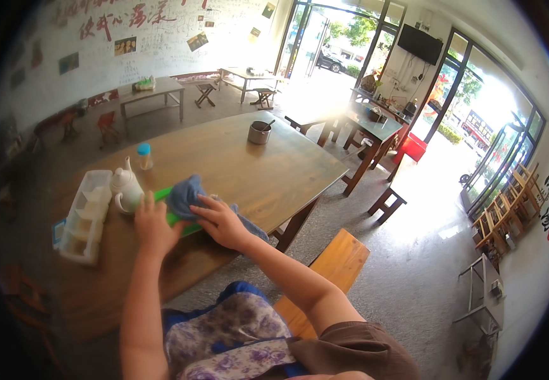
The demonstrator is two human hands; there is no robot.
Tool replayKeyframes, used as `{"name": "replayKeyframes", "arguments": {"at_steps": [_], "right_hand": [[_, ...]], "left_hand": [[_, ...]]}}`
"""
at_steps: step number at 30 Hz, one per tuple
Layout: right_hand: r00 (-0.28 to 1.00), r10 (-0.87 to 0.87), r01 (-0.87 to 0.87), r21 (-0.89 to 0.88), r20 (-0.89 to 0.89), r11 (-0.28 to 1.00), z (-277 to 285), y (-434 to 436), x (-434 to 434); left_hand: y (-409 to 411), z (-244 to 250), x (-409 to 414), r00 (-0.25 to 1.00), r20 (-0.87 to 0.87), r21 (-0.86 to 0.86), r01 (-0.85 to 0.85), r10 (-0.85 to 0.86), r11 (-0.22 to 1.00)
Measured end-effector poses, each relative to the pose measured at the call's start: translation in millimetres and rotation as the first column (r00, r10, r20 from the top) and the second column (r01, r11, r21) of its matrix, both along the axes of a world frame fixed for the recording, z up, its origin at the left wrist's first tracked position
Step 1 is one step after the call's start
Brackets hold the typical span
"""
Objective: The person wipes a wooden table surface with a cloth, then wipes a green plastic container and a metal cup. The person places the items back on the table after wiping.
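On the wooden table (236,166) lies a bright green object (163,194), partly covered by a blue-grey cloth (185,197). My right hand (219,221) presses on the cloth with its fingers spread, and part of the cloth trails to the right beneath it. My left hand (155,228) rests at the near left edge of the green object, close to the handle of a white teapot (126,185). What the left fingers hold is partly hidden. Left of the teapot is a translucent plastic box (84,216) with compartments. Behind it stands a small jar with a blue lid (145,156).
A metal pot (259,133) with a spoon or ladle in it stands near the table's far side. A wooden bench (336,261) is to my right, close to the table. Another bench (393,185) and a dark-legged table (374,126) stand farther off.
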State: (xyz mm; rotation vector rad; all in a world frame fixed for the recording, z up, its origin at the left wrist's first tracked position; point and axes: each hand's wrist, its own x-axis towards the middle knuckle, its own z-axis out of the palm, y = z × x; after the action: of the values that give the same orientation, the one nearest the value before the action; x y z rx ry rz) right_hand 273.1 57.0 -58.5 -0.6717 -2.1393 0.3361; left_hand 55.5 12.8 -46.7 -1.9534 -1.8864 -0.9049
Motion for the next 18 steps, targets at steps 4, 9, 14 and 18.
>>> {"name": "replayKeyframes", "arguments": {"at_steps": [4,9,14,18], "right_hand": [[0.993,-0.11,0.111,0.006,-0.031,0.994,2,-10,-8],[0.969,-0.223,0.233,-0.096,0.109,0.968,19,27,-36],[0.908,-0.218,0.29,-0.16,0.359,0.943,48,71,-66],[0.885,-0.236,0.347,-0.23,0.402,0.909,42,96,-87]], "left_hand": [[-2,3,1,1.0,0.001,-0.01,0.016,-0.016,1.0],[-4,3,0,1.0,-0.016,-0.031,0.006,-0.006,0.999],[-7,11,3,0.999,-0.028,-0.026,0.023,-0.024,0.999],[-7,9,3,0.999,-0.013,-0.019,0.031,-0.031,0.999]]}}
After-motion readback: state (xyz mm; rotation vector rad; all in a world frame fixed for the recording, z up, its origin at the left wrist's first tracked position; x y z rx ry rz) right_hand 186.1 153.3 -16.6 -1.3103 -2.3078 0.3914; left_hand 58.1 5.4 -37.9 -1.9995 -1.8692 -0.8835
